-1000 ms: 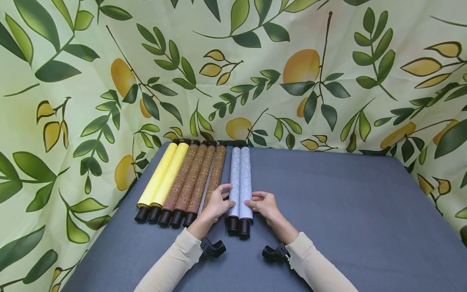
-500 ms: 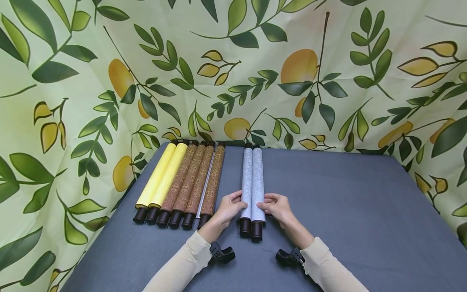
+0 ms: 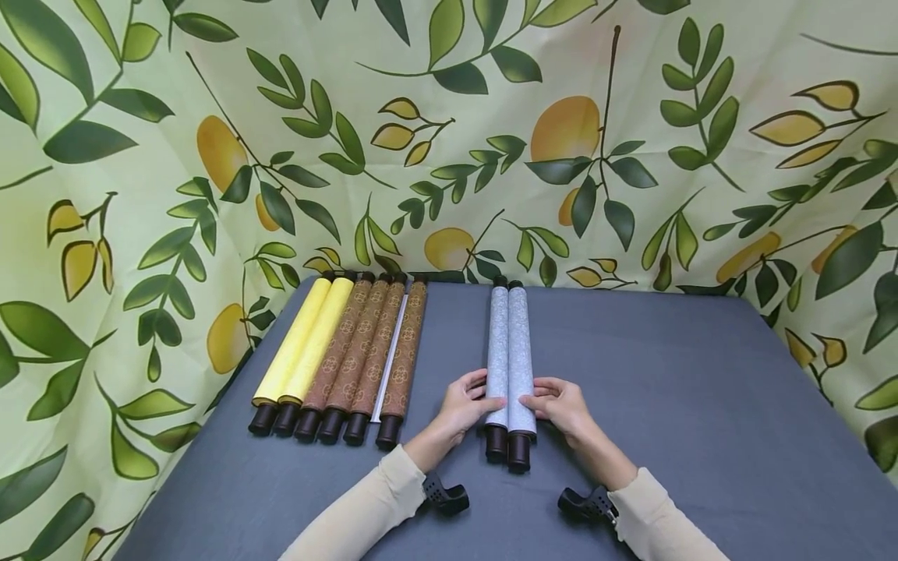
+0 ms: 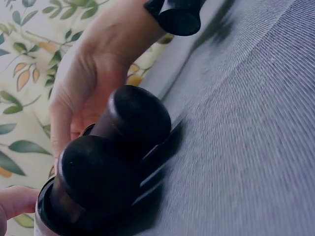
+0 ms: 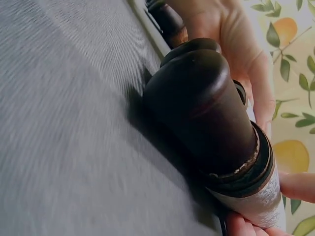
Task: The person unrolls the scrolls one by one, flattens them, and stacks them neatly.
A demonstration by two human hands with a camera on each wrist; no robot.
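Note:
Two light-blue patterned scrolls with dark end knobs lie side by side near the middle of the table: a left one point(image 3: 497, 343) and a right one point(image 3: 520, 351). My left hand point(image 3: 463, 405) grips the left scroll near its front end, thumb on top and fingers along its outer side. From the other side my right hand point(image 3: 563, 407) holds the right scroll in the same way. The right scroll's dark knob point(image 5: 202, 108) fills the right wrist view, its end slightly nearer me than the other's. Both scrolls' knobs also show in the left wrist view.
Left of my hands lies a row of scrolls: two yellow ones point(image 3: 309, 351) and several brown flower-patterned ones point(image 3: 343, 351). A thin pale strip point(image 3: 390, 362) lies between the two rightmost brown scrolls. Leaf-and-fruit patterned cloth point(image 3: 449, 156) hangs behind the grey-blue table point(image 3: 666, 389).
Both hands have moved right together with the two light-blue scrolls, widening the gap to the brown ones. The yellow and brown scrolls keep their places; the head view has turned slightly right.

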